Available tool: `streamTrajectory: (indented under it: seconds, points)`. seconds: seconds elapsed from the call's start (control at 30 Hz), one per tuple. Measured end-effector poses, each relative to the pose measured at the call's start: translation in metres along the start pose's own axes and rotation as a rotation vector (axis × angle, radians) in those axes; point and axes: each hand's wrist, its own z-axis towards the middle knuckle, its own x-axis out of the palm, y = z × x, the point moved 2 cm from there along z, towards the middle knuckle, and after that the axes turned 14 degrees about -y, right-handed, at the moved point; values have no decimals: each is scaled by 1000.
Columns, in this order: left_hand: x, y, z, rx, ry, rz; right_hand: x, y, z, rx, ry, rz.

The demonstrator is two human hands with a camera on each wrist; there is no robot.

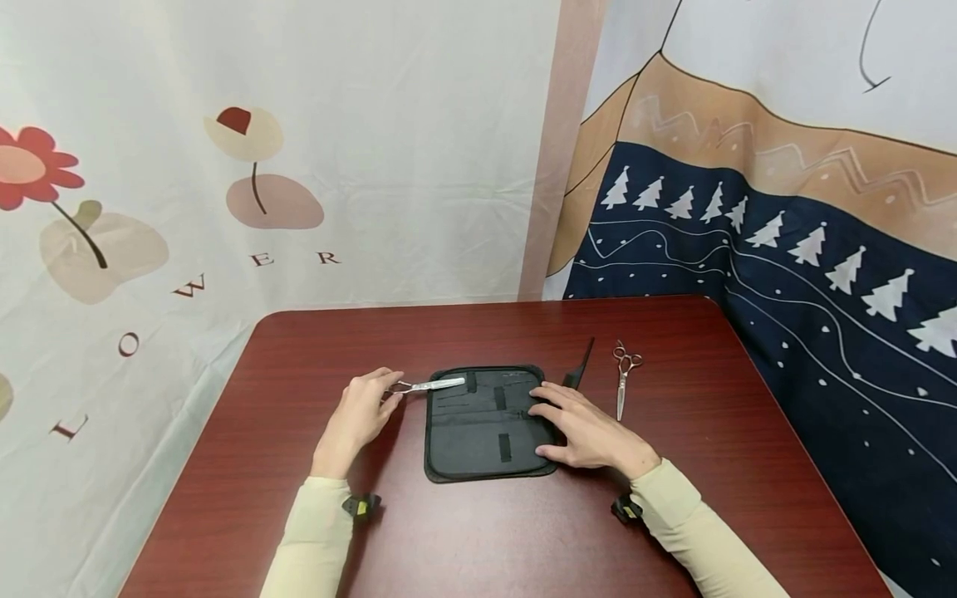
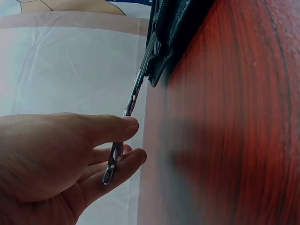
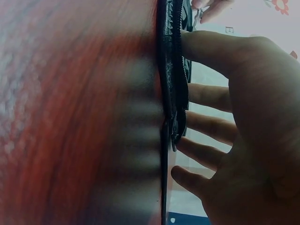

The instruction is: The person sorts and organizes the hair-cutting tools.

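Note:
My left hand (image 1: 362, 419) pinches a pair of silver hairdressing scissors (image 1: 443, 384) by the handle end, thumb on one side and fingers on the other. Their blades reach right over the upper left part of a black zip case (image 1: 463, 440), which lies open-faced with elastic loops inside. In the left wrist view the scissors (image 2: 134, 93) slant up, their far end at the zipped edge of the case (image 2: 178, 33). Spread fingers of my right hand (image 1: 591, 428) rest on the right edge of the case. In the right wrist view they touch its zip side (image 3: 176, 79).
Just right of the case lies a black comb (image 1: 574, 378), partly behind the right hand. Further right is a second pair of silver scissors (image 1: 622, 378), handles toward the back. Everything lies on a reddish-brown table (image 1: 478, 540), with printed curtains (image 1: 419, 166) behind it.

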Motion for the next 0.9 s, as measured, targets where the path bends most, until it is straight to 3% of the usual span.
streamTrajectory:
  seconds: [0.23, 0.43, 0.6, 0.73, 0.9]
  points:
    - [9, 5, 3, 54, -17, -43, 0, -1, 0, -1, 1, 7]
    - [52, 53, 0, 132, -62, -56, 1, -1, 1, -11, -4, 5]
    - [83, 81, 0, 150, 0, -7, 2, -2, 1, -13, -7, 4]
    - [90, 82, 3, 163, 19, 12, 2, -2, 1, -11, -6, 6]
    - [93, 73, 6, 122, 35, -2, 2, -2, 1, -6, -4, 12]
